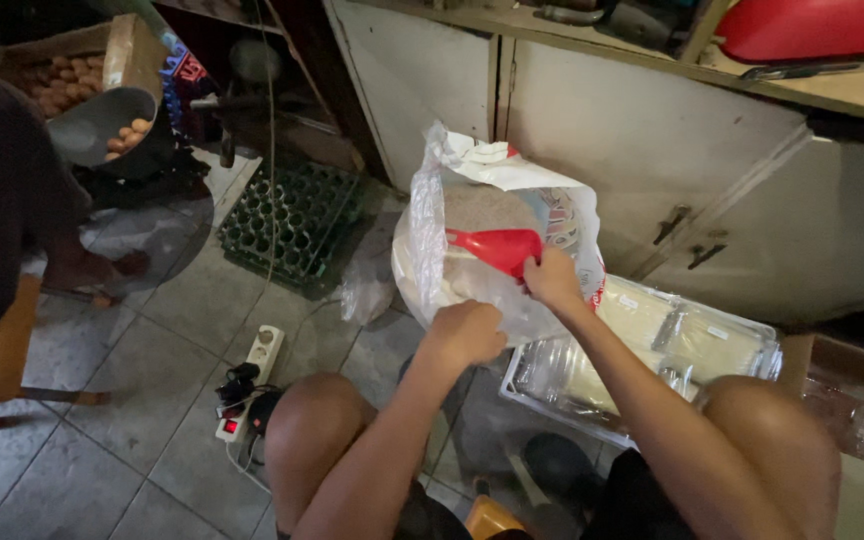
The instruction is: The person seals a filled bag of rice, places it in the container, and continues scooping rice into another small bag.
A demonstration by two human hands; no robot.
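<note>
Gripping hand: the right hand (552,280) had its fingers clamped on the red scoop (500,247) inside the open sack (472,240).
Left hand (467,330): clenched on the sack's plastic edge.
Risk: a slack edge could let the grain spill onto the floor (152,350).

Dim room: grey tiled floor (152,420), pale cabinet doors (652,170) beneath a cluttered wooden shelf (832,90).

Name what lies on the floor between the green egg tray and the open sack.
In the head view, a crumpled clear plastic bag lies on the tiles between the green egg tray and the sack.
</note>
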